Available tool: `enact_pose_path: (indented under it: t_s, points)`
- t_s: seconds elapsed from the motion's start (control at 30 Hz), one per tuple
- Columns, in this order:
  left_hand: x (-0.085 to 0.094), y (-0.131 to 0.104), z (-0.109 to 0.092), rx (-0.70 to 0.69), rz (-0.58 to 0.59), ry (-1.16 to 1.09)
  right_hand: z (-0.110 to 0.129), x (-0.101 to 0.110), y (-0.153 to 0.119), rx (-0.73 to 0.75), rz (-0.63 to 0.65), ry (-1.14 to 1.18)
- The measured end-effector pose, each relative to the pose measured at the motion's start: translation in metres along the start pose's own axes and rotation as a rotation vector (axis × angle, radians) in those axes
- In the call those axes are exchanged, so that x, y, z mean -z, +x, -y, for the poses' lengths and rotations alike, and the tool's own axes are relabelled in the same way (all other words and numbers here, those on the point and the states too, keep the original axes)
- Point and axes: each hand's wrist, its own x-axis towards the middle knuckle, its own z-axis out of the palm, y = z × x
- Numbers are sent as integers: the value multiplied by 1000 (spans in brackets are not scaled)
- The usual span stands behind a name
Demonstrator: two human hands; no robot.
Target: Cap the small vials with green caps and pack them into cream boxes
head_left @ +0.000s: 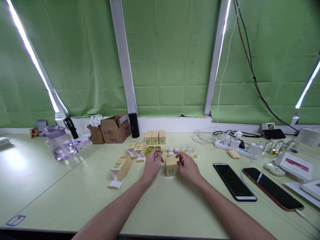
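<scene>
A small closed cardboard box (pixel 171 167) with a green label stands upright on the table between my hands. My left hand (pixel 152 164) is raised just left of it, fingers loosely bent and apart, holding nothing I can see. At the box's right side is my right hand (pixel 188 167), its fingers curved and apart; whether the fingertips touch the box I cannot tell. Behind my left hand are green cups (pixel 150 148), partly hidden. White-pink small cylinders (pixel 171 151) and a clear tray (pixel 192 151) with yellow bits lie beyond the right hand.
Three closed boxes (pixel 155 137) stand at the back. Open boxes (pixel 140 149) and a larger open one (pixel 122 166) lie left. A purple jug (pixel 60 143), brown carton (pixel 115 129) and black cylinder (pixel 134 125) stand farther left. Two phones (pixel 235 181) and a power strip (pixel 236 150) are right.
</scene>
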Motion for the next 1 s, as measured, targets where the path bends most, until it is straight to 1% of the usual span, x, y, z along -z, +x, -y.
enact_pose_path:
  t_s: [0.1, 0.17, 0.3, 0.33, 0.4, 0.5, 0.57, 0.63, 0.73, 0.83, 0.93, 1.0]
  points:
    - [0, 1, 1, 6, 16, 13, 1, -2, -3, -39, 139, -128]
    - [1, 1, 0, -31, 33, 39, 2, -3, -4, -15, 168, -165]
    - [7, -4, -11, -243, 83, 250, 1, -3, -4, 3, 162, -154]
    - [8, -5, -15, -289, 111, 307, 1, -2, -3, 4, 158, -151]
    - [8, -8, -23, -337, 212, 385, 1, -2, -3, 12, 149, -156]
    - [6, -10, -29, -334, 382, 432, 2, -1, -2, 13, 150, -178]
    - [5, -8, -32, -330, 427, 449, 2, 0, -1, 9, 156, -185]
    - [5, -2, -34, -339, 422, 497, 2, 0, -2, 9, 155, -176]
    - [8, 14, -43, -346, 422, 623, 2, 0, -3, 10, 149, -160]
    - [8, 43, -57, -376, 399, 662, 3, 0, -4, -7, 153, -159]
    - [-1, 79, -68, -388, 360, 760, 4, -1, -4, -9, 157, -156]
    - [-12, 103, -70, -386, 358, 859, 4, -1, -4, -2, 154, -152]
